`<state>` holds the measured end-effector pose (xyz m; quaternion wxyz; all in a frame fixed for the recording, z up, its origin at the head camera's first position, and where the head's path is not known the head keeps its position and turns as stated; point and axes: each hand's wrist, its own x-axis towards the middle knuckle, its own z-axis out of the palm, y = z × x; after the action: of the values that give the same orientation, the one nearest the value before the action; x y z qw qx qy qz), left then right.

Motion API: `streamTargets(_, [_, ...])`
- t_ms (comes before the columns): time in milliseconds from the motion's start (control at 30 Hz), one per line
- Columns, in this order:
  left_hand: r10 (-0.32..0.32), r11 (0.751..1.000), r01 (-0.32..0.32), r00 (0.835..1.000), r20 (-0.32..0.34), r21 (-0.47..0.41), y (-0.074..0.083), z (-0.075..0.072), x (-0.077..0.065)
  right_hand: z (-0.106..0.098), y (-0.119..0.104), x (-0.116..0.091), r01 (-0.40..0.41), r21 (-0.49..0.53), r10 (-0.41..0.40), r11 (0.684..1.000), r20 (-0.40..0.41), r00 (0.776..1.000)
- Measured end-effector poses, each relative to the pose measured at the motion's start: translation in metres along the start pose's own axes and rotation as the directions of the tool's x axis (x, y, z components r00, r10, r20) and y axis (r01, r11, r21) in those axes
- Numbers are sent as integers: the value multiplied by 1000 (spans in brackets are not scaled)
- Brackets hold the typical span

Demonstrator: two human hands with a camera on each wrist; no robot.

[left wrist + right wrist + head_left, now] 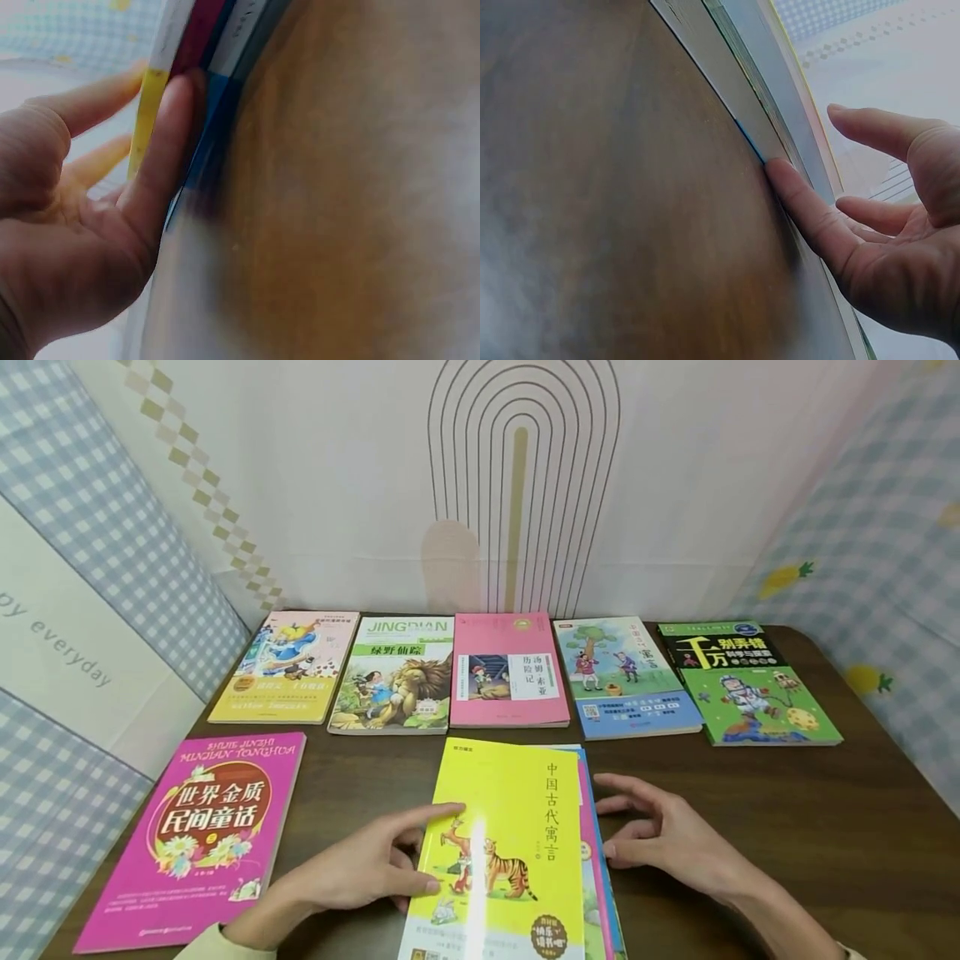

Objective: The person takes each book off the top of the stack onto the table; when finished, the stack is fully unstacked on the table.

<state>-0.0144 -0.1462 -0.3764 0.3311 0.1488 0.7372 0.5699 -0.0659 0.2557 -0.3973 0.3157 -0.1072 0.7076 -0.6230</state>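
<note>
A stack of books lies at the near middle of the table, topped by a yellow picture book (510,827) with a tiger on its cover. Pink and blue books stick out slightly beneath its right side. My left hand (367,864) is at the stack's left side, index fingertip and thumb tip over the cover's edge. In the left wrist view a finger lies along the spines (196,45). On the opposite side, my right hand (671,835) touches the stack with extended fingers. The right wrist view has one fingertip against the page edges (742,90).
Several books stand flat in a back row, from a yellow-pink book (292,668) to a green-black book (757,689). A magenta book (202,835) lies front left on the dark wooden table (825,827). Patterned cloth (360,485) hangs behind.
</note>
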Motion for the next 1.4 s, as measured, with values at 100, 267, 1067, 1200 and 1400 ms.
streamTargets(100, [19,997,-14,998,64,-71,-3,-5,1,2,1,0,-5,3,5,1000,-6,1000])
streamTargets(267, [25,990,-12,996,88,-137,-8,-9,0,3,3,1,-3,27,2,1000,7,1000])
streamTargets(1067, [36,969,-37,999,-10,-243,-15,-22,-30,0,0,1,-1,6,1,1000,13,1000])
streamTargets(1200, [19,969,-22,1000,-17,-245,-15,-29,-38,0,1,1,6,6,-6,1000,19,1000])
streamTargets(1400, [4,976,-13,999,-40,-217,-13,-43,-53,-1,2,0,0,7,0,1000,15,1000])
